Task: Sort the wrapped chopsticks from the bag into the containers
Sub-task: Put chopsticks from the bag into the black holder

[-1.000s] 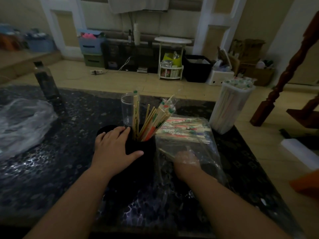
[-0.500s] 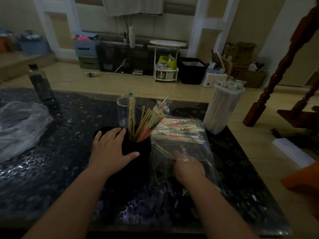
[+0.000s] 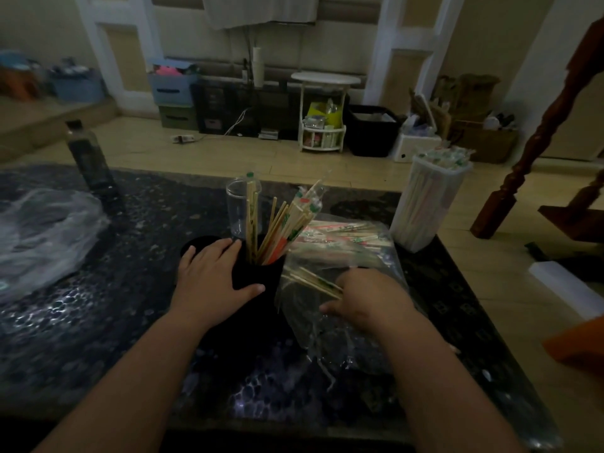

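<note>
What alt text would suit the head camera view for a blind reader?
A person's right hand grips a few chopsticks at a clear plastic bag, while the left hand rests on a black container holding more, on a dark table.

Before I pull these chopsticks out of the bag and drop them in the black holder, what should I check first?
1. Right hand grip on the chopsticks: ok, fingers curl round their near ends.
2. Chopsticks free of the clear plastic bag: not ok, their tips look inside the film.
3. Left hand steadying the black holder: ok, it rests flat against the holder.
4. Room in the holder: ok, the sticks standing in it lean loosely.
5. Wrapper print on the gripped chopsticks: cannot tell, too dim.
</note>
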